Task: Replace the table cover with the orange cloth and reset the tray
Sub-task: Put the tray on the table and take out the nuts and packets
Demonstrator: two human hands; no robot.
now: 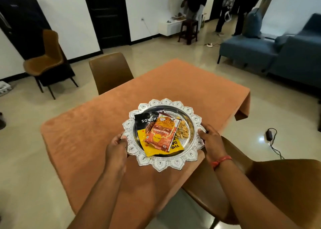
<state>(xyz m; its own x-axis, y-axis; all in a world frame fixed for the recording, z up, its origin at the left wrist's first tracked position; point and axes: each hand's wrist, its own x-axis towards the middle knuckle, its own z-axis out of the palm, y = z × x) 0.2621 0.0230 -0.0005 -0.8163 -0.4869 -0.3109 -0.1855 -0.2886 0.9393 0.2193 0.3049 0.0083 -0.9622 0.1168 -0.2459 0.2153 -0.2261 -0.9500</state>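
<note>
An orange cloth [97, 124] covers the whole table and hangs over its right edge. A round silver tray [166, 165] with a scalloped, embossed rim is over the near right part of the table. I cannot tell whether it rests on the cloth or hovers just above it. My left hand [117, 148] grips its left rim and my right hand [211, 142] grips its right rim. In the tray lie an orange snack packet [161, 133], a black almonds packet [145, 120], a yellow packet [149, 148] and loose nut shells [182, 130].
A brown chair [111, 70] stands at the table's far side, another [271, 185] at my near right. A third chair [46, 58] is by the left wall. Blue sofas [271, 50] fill the right. A charger and cable [270, 135] lie on the floor. People stand at the back.
</note>
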